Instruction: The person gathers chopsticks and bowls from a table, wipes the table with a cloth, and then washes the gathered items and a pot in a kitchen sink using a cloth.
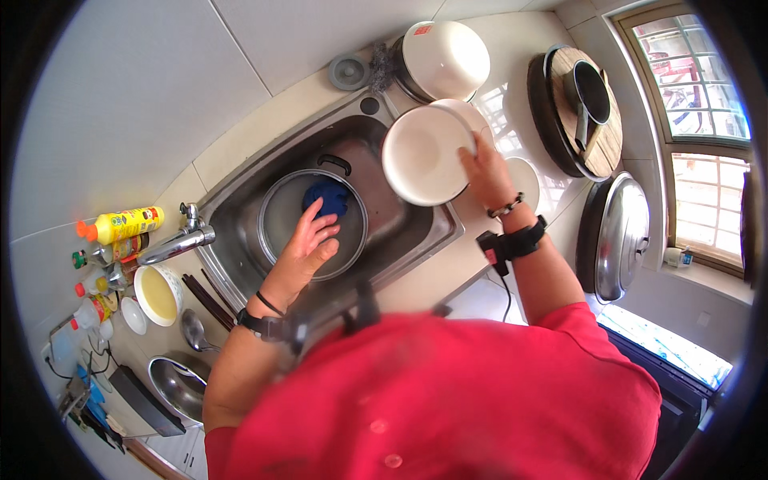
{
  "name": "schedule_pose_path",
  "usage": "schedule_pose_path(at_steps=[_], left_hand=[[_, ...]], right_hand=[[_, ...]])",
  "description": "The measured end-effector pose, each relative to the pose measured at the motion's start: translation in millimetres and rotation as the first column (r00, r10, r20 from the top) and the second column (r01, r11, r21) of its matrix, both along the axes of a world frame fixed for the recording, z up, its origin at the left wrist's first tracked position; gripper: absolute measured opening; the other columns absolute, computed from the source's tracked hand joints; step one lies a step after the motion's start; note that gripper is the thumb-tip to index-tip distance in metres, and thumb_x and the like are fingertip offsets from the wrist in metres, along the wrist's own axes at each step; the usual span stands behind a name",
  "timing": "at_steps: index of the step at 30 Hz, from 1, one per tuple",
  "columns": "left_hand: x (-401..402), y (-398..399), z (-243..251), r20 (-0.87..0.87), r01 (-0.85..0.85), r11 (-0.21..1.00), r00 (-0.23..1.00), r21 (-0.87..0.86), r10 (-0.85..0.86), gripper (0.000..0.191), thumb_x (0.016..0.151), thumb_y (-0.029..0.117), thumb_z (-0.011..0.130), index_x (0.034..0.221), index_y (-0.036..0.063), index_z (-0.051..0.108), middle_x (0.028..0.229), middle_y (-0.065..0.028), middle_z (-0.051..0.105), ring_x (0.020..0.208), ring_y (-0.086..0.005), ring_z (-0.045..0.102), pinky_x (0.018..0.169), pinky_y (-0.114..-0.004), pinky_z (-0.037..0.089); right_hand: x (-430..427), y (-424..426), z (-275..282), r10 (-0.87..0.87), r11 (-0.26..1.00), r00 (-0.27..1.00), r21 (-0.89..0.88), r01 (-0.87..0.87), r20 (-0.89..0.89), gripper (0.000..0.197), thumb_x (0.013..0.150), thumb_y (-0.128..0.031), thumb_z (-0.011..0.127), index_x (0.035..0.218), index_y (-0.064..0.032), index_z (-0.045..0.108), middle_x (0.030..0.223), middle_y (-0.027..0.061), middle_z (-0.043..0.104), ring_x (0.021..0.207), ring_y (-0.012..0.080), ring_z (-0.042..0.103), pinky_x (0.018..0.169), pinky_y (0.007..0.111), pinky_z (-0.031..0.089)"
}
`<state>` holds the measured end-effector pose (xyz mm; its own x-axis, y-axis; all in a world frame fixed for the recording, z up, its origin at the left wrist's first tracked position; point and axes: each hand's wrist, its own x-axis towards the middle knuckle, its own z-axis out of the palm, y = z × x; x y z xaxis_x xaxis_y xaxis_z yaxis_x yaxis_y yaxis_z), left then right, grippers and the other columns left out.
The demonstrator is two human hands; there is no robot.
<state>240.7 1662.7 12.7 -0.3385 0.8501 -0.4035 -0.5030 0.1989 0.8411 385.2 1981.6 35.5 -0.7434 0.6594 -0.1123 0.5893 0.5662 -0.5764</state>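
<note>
My right hand (489, 174) grips the rim of a white bowl (423, 153), tilted over the far right corner of the steel sink (387, 225). Another white dish (471, 114) shows partly behind that bowl; whether the two touch I cannot tell. My left hand (303, 249) is empty, fingers apart, above a round metal pot (365, 225) in the sink. Cloudy water (285, 210) fills part of the pot, and a bunched blue cloth (337, 201) lies in it, partly hidden by my fingertips.
A large white basin (447, 60) stands upside down behind the sink. The faucet (180, 245), a yellow bottle (129, 224) and a bowl of yellowish liquid (157, 295) are at the left. Rightward are a small saucepan (591, 93) on a wooden board (564, 75) and a lidded pan (621, 237).
</note>
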Motion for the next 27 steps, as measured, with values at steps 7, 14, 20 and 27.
schedule_pose_path(at_steps=[7, 14, 20, 27], left_hand=[[17.9, -58.7, -26.5, 0.042, -0.183, 0.932, 0.978, -0.313, 0.205, 0.051, 0.098, 0.029, 0.05, 0.141, 0.0067, 0.034, 0.131, -0.0149, 0.048, 0.122, -0.0242, 0.048, 0.096, -0.038, 0.043], [19.1, -88.8, -57.4, 0.23, -0.387, 0.852, 0.847, -0.351, 0.48, 0.051, 0.097, 0.031, 0.049, 0.139, 0.0051, 0.036, 0.126, -0.0147, 0.051, 0.12, -0.0257, 0.049, 0.095, -0.041, 0.044], [17.8, -95.9, -84.2, 0.282, -0.433, 0.848, 0.809, -0.305, 0.515, 0.058, 0.094, 0.039, 0.052, 0.139, 0.0069, 0.035, 0.128, -0.0138, 0.048, 0.118, -0.0249, 0.049, 0.096, -0.04, 0.044], [3.8, -80.9, -87.3, 0.296, -0.353, 0.868, 0.837, -0.351, 0.46, 0.075, 0.091, 0.058, 0.048, 0.144, 0.0102, 0.026, 0.137, -0.0147, 0.039, 0.129, -0.0286, 0.038, 0.103, -0.046, 0.036]], right_hand=[[18.5, 77.4, -53.1, -0.147, 0.979, 0.976, 0.167, 0.119, 0.164, 0.046, 0.088, -0.027, 0.047, 0.125, 0.0019, 0.047, 0.093, 0.0295, 0.063, 0.089, 0.0456, 0.061, 0.082, 0.051, 0.046], [13.4, 96.8, -77.2, -0.169, 0.96, 0.958, 0.259, 0.107, 0.231, 0.04, 0.09, -0.026, 0.048, 0.122, -0.0025, 0.048, 0.102, 0.0309, 0.06, 0.095, 0.0453, 0.059, 0.08, 0.052, 0.047], [-8.3, 64.2, -23.1, -0.061, 0.944, 0.998, 0.326, 0.05, 0.021, 0.039, 0.095, -0.027, 0.044, 0.129, -0.0102, 0.044, 0.11, 0.0239, 0.06, 0.098, 0.0401, 0.06, 0.08, 0.049, 0.047], [44.7, 143.5, -96.0, -0.066, 0.897, 0.938, 0.432, -0.094, 0.341, 0.039, 0.098, -0.027, 0.039, 0.133, -0.0105, 0.04, 0.113, 0.0235, 0.06, 0.096, 0.0434, 0.059, 0.076, 0.049, 0.047]])
